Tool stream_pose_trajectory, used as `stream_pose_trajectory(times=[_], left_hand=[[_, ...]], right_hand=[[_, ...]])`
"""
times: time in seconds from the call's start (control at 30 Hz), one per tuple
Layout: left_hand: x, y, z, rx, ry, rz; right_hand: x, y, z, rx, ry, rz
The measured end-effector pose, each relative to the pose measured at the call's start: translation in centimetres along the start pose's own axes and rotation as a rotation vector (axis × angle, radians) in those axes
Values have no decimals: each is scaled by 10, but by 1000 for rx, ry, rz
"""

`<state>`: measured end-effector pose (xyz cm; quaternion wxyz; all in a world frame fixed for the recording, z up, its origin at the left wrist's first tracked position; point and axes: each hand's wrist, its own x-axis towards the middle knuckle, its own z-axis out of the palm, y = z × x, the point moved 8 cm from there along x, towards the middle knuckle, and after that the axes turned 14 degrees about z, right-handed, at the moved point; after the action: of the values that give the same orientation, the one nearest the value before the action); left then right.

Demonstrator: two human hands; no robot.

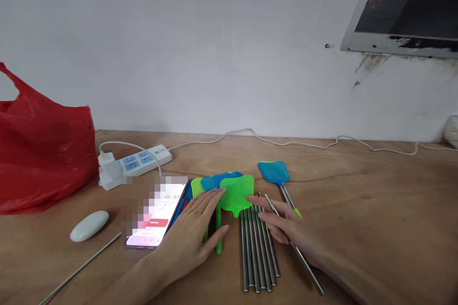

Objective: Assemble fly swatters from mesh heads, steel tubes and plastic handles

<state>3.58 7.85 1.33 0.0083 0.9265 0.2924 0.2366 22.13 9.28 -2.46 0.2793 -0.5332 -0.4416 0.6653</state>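
My left hand (195, 226) lies with fingers stretched out and thumb apart over a pile of fly swatter heads. Its fingertips reach the left edge of a bright green fly swatter head (236, 193). Blue swatter heads (223, 179) and a yellow-green one (196, 187) lie behind, partly covered. A green plastic handle (219, 228) shows beside my thumb. My right hand (284, 221) holds a thin metal rod (304, 262) tilted between its fingers, and its index fingertip meets the green head's right edge. Below that head lies a row of several metal rods (255, 252).
Blue swatters (274, 171) with metal rods lie at the right. To the left are a lit phone (157, 219), a white mouse (89, 226), a power strip (146, 164) and a red plastic bag (46, 152). A white cable (286, 143) runs along the wall.
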Motion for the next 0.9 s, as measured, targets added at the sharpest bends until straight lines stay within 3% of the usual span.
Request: stream_pose_trajectory(times=[0.27,0.43,0.63,0.77,0.9], left_hand=[[4,5,4,49,-126,27],[5,0,2,127,-132,-11],[3,-1,1,137,-112,-17],[1,0,0,99,-80,-9],[-3,-3,2,57,-61,-2]], right_hand=[[1,-5,0,36,-17,-36],[6,-4,-12,158,34,-31],[11,-1,-21,368,-2,28],[12,-1,-32,449,91,-3],[8,-6,-41,388,216,-97]])
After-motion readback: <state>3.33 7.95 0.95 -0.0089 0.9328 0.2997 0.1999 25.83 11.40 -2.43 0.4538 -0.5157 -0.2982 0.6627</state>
